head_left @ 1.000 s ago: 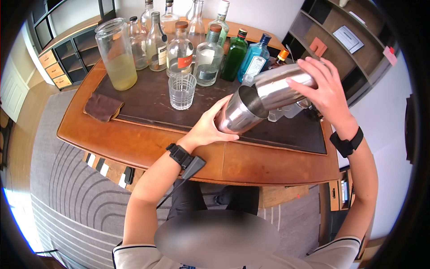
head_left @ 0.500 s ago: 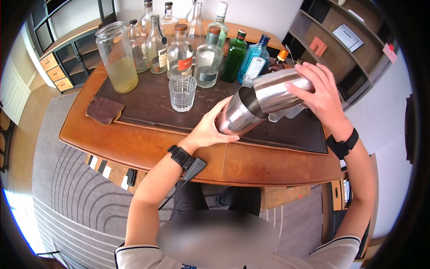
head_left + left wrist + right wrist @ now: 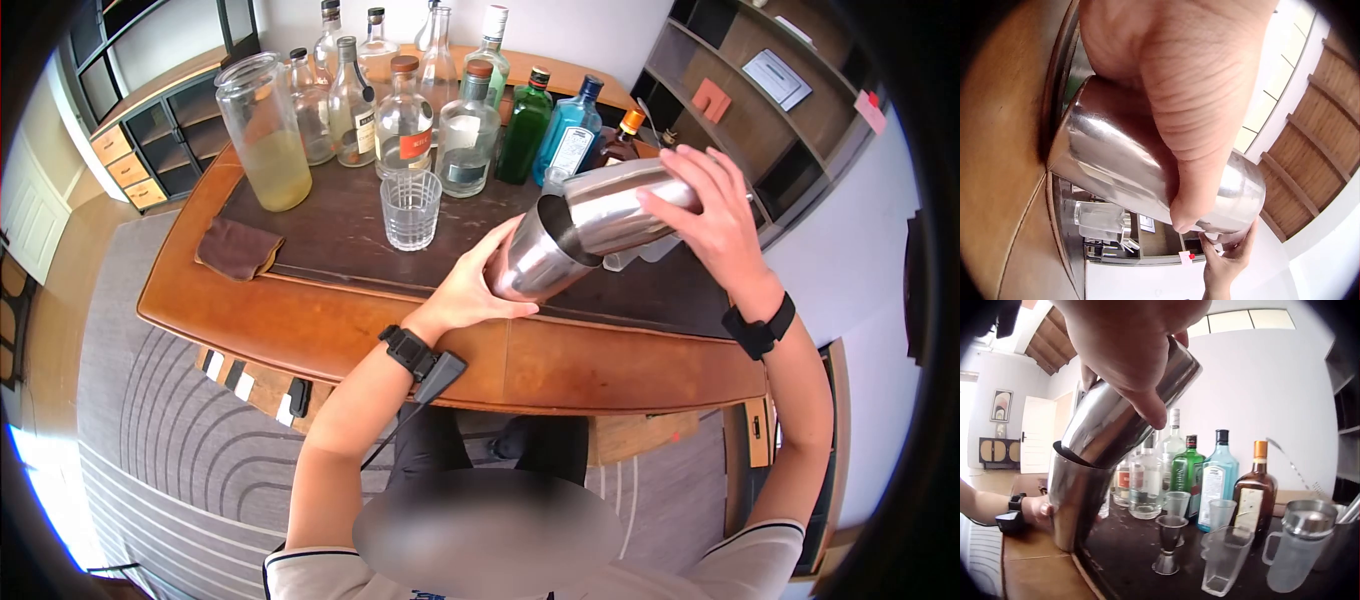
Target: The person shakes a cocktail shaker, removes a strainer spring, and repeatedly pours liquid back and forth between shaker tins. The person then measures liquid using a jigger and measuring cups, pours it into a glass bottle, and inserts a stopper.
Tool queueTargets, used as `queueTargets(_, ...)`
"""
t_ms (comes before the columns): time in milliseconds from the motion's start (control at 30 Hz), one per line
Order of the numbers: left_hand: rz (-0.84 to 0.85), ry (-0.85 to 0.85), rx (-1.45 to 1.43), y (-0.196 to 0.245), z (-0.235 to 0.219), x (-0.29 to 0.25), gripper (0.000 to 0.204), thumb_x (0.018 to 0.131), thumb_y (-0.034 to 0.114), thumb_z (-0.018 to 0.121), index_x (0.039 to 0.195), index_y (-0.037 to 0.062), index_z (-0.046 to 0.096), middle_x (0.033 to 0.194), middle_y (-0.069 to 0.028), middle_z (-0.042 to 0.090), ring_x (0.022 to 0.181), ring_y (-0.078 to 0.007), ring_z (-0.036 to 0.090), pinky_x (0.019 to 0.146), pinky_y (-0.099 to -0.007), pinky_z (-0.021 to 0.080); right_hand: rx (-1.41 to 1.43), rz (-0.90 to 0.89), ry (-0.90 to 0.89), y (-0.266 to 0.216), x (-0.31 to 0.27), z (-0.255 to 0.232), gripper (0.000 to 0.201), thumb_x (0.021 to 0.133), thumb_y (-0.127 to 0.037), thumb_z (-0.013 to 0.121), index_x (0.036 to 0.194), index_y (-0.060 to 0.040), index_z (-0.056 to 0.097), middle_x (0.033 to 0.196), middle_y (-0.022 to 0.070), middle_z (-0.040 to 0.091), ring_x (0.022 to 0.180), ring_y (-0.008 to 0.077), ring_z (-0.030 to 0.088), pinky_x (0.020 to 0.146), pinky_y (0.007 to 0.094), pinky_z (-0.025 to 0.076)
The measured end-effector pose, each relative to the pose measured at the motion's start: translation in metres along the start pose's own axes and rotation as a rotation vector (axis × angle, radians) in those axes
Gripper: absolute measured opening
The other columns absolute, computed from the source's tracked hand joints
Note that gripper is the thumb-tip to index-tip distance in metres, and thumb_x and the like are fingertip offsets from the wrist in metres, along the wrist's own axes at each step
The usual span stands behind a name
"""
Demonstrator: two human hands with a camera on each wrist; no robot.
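Note:
My left hand (image 3: 468,285) grips a metal shaker tin (image 3: 540,262), its thumb along the near side. This tin leans with its mouth up and to the right, close over the desk's front edge. A second metal shaker tin (image 3: 622,205) is held by my right hand (image 3: 708,205), fingers over the top and thumb on the near side. It slants steeply downward, its mouth lodged at the opening of the lower tin (image 3: 1075,503), as the right wrist view shows. What is inside the tins is hidden. A cut-glass tumbler (image 3: 410,215) stands left of the tins.
Several bottles, among them a green bottle (image 3: 1188,465) and a blue bottle (image 3: 1217,481), line the back. At the left stand a pitcher (image 3: 275,170) of cloudy yellowish liquid and a folded brown cloth (image 3: 240,250). A jigger (image 3: 1169,544) and a frosted mug (image 3: 1300,559) are at the right.
My right hand and the upper tin have come down slightly, the tin's base now a little lower. The left hand keeps its grip on the lower tin. The head view has shifted a little.

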State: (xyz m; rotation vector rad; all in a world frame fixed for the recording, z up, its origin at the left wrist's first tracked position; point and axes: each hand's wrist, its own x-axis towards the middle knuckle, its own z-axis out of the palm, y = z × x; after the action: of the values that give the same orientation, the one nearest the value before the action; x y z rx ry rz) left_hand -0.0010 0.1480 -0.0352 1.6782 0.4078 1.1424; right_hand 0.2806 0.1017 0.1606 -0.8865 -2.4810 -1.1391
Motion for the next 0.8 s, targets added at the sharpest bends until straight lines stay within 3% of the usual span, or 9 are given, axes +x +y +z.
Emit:
queueTargets(100, -0.019, 0.019, -0.077, -0.002, 0.002, 0.0, 0.11, 0.066, 0.007, 0.093, 0.156, 0.0034, 0.03, 0.151, -0.0102, 0.045, 0.139, -0.0193, 0.042, 0.117, -0.0351, 0.032, -0.168, -0.002, 0.041, 0.018, -0.004, -0.004, 0.058, 0.072, -0.002, 0.07, 0.122, -0.0316, 0.071, 0.13, 0.0086, 0.062, 0.121, 0.0304, 0.059, 0.106, 0.0513, 0.043)
queueTargets(200, 0.01, 0.001, -0.024, -0.002, 0.001, 0.0, 0.11, 0.066, 0.006, 0.093, 0.156, 0.0038, 0.03, 0.151, -0.01, 0.045, 0.139, -0.0194, 0.042, 0.117, -0.0352, 0.032, -0.088, 0.063, 0.127, 0.019, -0.001, 0.001, 0.064, 0.068, 0.0, 0.073, 0.123, -0.031, 0.071, 0.13, 0.008, 0.063, 0.121, 0.0306, 0.059, 0.106, 0.0502, 0.044)
queueTargets(333, 0.004, 0.015, -0.021, -0.002, 0.001, 0.0, 0.109, 0.067, 0.006, 0.093, 0.156, 0.0042, 0.03, 0.151, -0.0099, 0.045, 0.139, -0.0195, 0.042, 0.118, -0.0353, 0.031, 0.073, 0.119, 0.078, -0.008, 0.002, 0.005, 0.065, 0.067, 0.003, 0.074, 0.123, -0.0296, 0.071, 0.13, 0.0096, 0.062, 0.121, 0.032, 0.059, 0.105, 0.0494, 0.046)
queueTargets(467, -0.038, -0.009, -0.113, 0.007, 0.003, 0.002, 0.108, 0.067, 0.005, 0.092, 0.156, 0.0047, 0.03, 0.15, -0.0103, 0.046, 0.139, -0.0193, 0.042, 0.116, -0.0348, 0.034, 0.027, 0.085, 0.027, -0.009, -0.013, 0.009, 0.063, 0.066, 0.003, 0.075, 0.121, -0.0263, 0.073, 0.132, 0.0106, 0.061, 0.123, 0.0331, 0.057, 0.106, 0.0496, 0.044)
queueTargets(600, -0.016, 0.022, -0.051, -0.001, 0.0, 0.0, 0.109, 0.066, 0.005, 0.093, 0.155, 0.0045, 0.031, 0.148, -0.01, 0.048, 0.136, -0.0192, 0.044, 0.114, -0.0354, 0.036, 0.046, 0.267, 0.025, 0.006, -0.047, 0.005, 0.079, 0.056, 0.007, 0.079, 0.126, -0.0256, 0.069, 0.134, 0.0108, 0.06, 0.126, 0.0337, 0.055, 0.108, 0.0498, 0.042)
queueTargets(667, -0.015, 0.034, -0.056, -0.003, 0.0, -0.001, 0.109, 0.065, 0.005, 0.093, 0.155, 0.0046, 0.032, 0.148, -0.0101, 0.049, 0.135, -0.0196, 0.046, 0.114, -0.0357, 0.036, 0.027, 0.27, 0.015, 0.005, -0.069, 0.006, 0.087, 0.054, 0.009, 0.081, 0.134, -0.0227, 0.065, 0.137, 0.0113, 0.058, 0.127, 0.0344, 0.054, 0.109, 0.0466, 0.042)
queueTargets(733, -0.011, 0.041, -0.059, -0.002, 0.001, 0.0, 0.109, 0.065, 0.005, 0.093, 0.155, 0.0047, 0.032, 0.147, -0.0102, 0.049, 0.135, -0.0199, 0.047, 0.114, -0.036, 0.036, 0.408, 0.675, 0.014, -0.009, -0.091, 0.007, 0.088, 0.06, 0.01, 0.082, 0.141, -0.0153, 0.059, 0.14, 0.0121, 0.056, 0.129, 0.0334, 0.053, 0.11, 0.0426, 0.041)
queueTargets(800, -0.001, 0.067, -0.054, 0.0, 0.002, 0.0, 0.108, 0.064, 0.007, 0.094, 0.154, 0.0052, 0.034, 0.146, -0.0108, 0.05, 0.134, -0.0206, 0.047, 0.114, -0.0363, 0.036, 0.734, 0.914, 0.019, -0.027, -0.103, 0.011, 0.101, 0.065, 0.007, 0.084, 0.154, -0.0056, 0.039, 0.148, 0.0135, 0.05, 0.136, 0.0266, 0.049, 0.115, 0.0363, 0.036)
